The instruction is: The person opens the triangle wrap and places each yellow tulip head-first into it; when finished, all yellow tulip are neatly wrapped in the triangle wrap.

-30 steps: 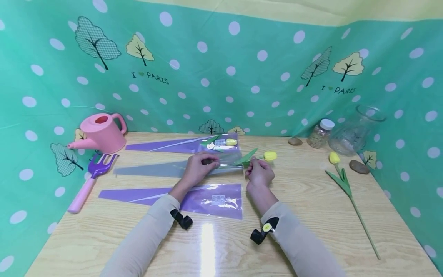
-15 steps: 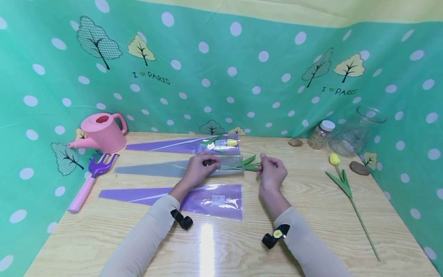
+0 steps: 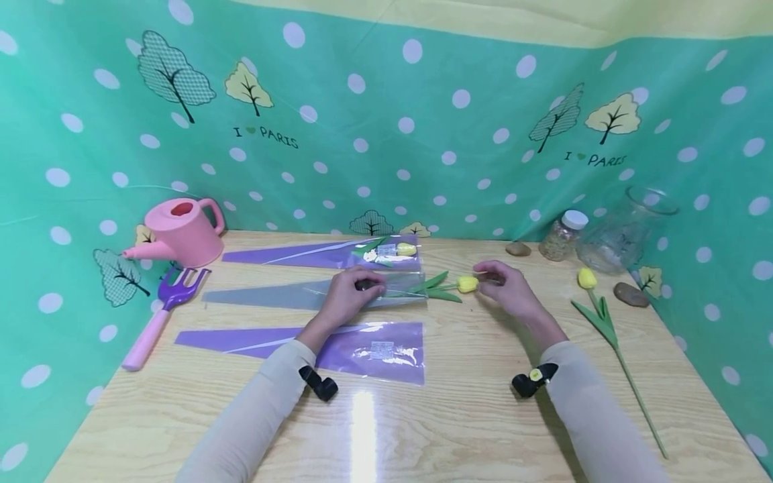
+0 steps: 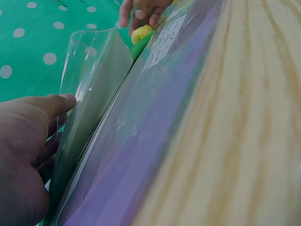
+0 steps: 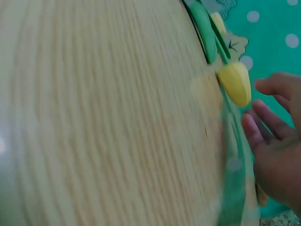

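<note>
Left fingers (image 4: 59, 104) pinch the grey sleeve (image 3: 266, 294), right fingers (image 5: 252, 132) hang apart just beside the tulip's yellow head (image 3: 467, 284); I'd push gently, tucking the leaves (image 3: 437, 279) first

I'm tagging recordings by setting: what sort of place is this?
Likely a staged tabletop set with a gardening theme: a printed cloth hangs behind and beside the table, which bears a watering can and tulips.

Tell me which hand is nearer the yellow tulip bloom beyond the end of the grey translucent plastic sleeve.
Right. The right hand is just to the right of the yellow tulip bloom; the left hand is farther off, to its left, pinching the grey translucent plastic sleeve.
</note>
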Demonstrator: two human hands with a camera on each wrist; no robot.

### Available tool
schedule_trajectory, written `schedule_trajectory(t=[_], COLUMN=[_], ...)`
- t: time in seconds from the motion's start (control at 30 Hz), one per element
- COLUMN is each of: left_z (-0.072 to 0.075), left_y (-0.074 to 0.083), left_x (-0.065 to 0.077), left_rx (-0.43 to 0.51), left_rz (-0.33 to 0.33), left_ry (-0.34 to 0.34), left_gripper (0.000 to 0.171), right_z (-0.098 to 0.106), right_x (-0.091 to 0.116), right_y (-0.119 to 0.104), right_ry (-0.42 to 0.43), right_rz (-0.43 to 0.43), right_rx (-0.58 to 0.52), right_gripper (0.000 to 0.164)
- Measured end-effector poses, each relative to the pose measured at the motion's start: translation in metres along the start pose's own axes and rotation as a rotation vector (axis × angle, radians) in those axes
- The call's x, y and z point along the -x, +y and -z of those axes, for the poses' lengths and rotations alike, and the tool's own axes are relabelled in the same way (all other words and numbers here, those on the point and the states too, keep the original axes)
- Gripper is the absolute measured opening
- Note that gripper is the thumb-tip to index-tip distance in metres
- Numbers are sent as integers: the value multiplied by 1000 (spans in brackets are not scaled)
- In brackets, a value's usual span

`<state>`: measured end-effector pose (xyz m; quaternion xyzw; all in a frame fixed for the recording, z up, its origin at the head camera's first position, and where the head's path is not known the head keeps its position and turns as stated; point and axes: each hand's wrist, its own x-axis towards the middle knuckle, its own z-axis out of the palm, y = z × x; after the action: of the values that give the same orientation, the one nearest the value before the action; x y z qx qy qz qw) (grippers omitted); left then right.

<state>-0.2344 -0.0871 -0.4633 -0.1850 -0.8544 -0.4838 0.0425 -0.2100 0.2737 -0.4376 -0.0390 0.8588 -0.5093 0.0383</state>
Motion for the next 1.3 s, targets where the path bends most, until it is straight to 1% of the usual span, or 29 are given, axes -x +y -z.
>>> schedule_trajectory(t=[0.1,0.17,0.27,0.4,0.5,0.6,0.73,0.9,1.13,1.3], left_z=[-1,-1,-1,-1,-1,-1,-1,0,-1,-1], left_y=[0,0,1,1,2,2,4,5,7,9], left_x=[0,0,0,0,0,-1,-1,0,0,0], left_rx=[-3,-4,-3,0,-9,-14,-19,-35,-43,-40], left_rz=[2,0,-7,-11,-16,-21,-31,-34,-37,-39], left_ry=[2,5,7,10,9,6,3,-6,-9,-19], left_gripper=[20,20,20,19,20,20,20,21,20,20], right_z=[-2,-5,-7,-7,-9,-15,-27,-43,-61,-71], right_x=[-1,-1,-1,2,6,9,11,11,8,6], right_y=[7,9,9,6,4,1,-4,-11,-17,-18], right_ry=[-39,-33,-8,7,40,74,83,76,63,45], right_rz=[50,76,88,67,55,60,64,67,43,77], right_rx=[80,112,120,75,19,-39,-103,-122,-140,-147], right_gripper=[41,37,33,32,33,34,35,34,34,33])
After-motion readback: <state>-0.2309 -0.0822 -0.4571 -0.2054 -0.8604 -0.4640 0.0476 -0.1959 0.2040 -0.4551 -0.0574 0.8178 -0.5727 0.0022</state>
